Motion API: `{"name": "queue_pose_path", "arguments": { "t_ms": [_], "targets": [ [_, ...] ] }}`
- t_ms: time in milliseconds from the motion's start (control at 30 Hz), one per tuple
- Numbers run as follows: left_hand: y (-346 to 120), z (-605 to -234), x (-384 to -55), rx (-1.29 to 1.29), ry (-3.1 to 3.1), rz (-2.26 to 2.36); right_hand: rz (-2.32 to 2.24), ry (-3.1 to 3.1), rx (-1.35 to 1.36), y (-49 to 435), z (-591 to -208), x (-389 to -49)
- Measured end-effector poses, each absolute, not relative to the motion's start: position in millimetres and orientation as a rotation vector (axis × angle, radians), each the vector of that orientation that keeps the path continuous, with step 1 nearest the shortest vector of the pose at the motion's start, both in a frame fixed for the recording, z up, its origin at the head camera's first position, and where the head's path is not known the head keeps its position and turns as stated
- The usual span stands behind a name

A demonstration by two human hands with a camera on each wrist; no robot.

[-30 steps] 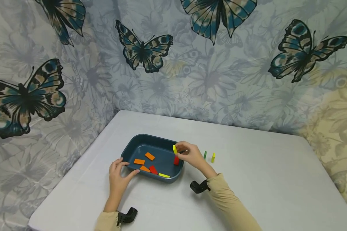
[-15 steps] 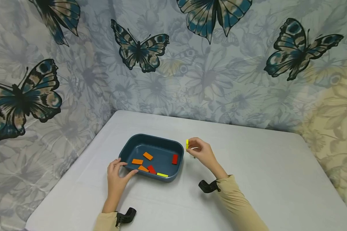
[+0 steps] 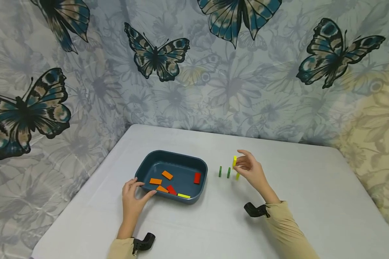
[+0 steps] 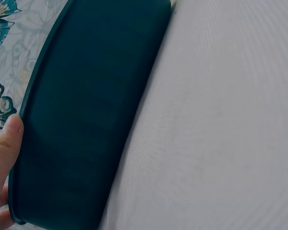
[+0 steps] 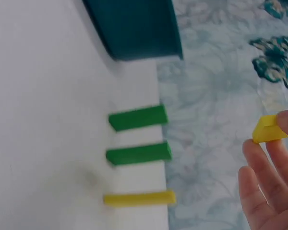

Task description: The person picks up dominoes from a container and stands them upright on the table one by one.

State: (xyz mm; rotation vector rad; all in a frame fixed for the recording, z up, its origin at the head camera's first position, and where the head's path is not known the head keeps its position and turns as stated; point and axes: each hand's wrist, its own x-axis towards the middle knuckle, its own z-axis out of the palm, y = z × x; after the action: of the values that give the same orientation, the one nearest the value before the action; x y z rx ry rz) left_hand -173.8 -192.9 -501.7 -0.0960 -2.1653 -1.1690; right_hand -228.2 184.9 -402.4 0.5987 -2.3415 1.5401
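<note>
In the head view my left hand [image 3: 131,201] holds the near left corner of a dark blue rectangular dish [image 3: 181,155], thumb on the front rim and fingers on the left side. My right hand [image 3: 252,173] pinches a yellow domino block [image 3: 235,160] above the table, right of the dish. Below it stands another yellow block [image 3: 237,176], partly hidden by the hand. Two green blocks [image 3: 228,172] stand upright to its left, forming a spaced row with it. The right wrist view shows the held yellow block [image 5: 269,130] between thumb and fingers, apart from the row.
Inside the dish lie three orange blocks [image 3: 155,181], two red blocks [image 3: 197,178] and a yellow block [image 3: 183,196]. A white-covered table [image 3: 194,230] carries everything. Behind it hangs a butterfly-patterned cloth [image 3: 233,90].
My right hand has carried the yellow block from over the dish's right side to above the standing row. The left hand stays at the dish's corner.
</note>
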Motion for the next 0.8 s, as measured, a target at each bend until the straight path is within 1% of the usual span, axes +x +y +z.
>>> {"name": "queue_pose_path", "arguments": {
  "t_ms": [133,200,267,300,367,500,533,800],
  "targets": [
    [-191,-502,-173,-0.1,-2.173,-1.169,1.508,-2.347,0.522,204,-402,-227],
    [-191,-502,-172,-0.098,-2.172,-1.176,1.502,-2.342,0.512,214,-409,-231],
    [-191,-501,-172,-0.098,-2.172,-1.176,1.506,-2.324,0.507,221,-417,-235],
    [-191,-501,-173,-0.101,-2.171,-1.176,1.555,-2.285,0.546,230,-432,-244],
    [-191,-501,-173,-0.104,-2.167,-1.178,1.563,-2.264,0.55,237,-441,-248],
    [-191,-502,-174,-0.11,-2.161,-1.17,1.546,-2.28,0.533,242,-445,-247],
    [-191,-503,-174,-0.108,-2.162,-1.169,1.483,-2.323,0.491,237,-434,-240],
    [-192,-503,-174,-0.093,-2.177,-1.171,1.432,-2.389,0.485,242,-442,-242]
  ]
}}
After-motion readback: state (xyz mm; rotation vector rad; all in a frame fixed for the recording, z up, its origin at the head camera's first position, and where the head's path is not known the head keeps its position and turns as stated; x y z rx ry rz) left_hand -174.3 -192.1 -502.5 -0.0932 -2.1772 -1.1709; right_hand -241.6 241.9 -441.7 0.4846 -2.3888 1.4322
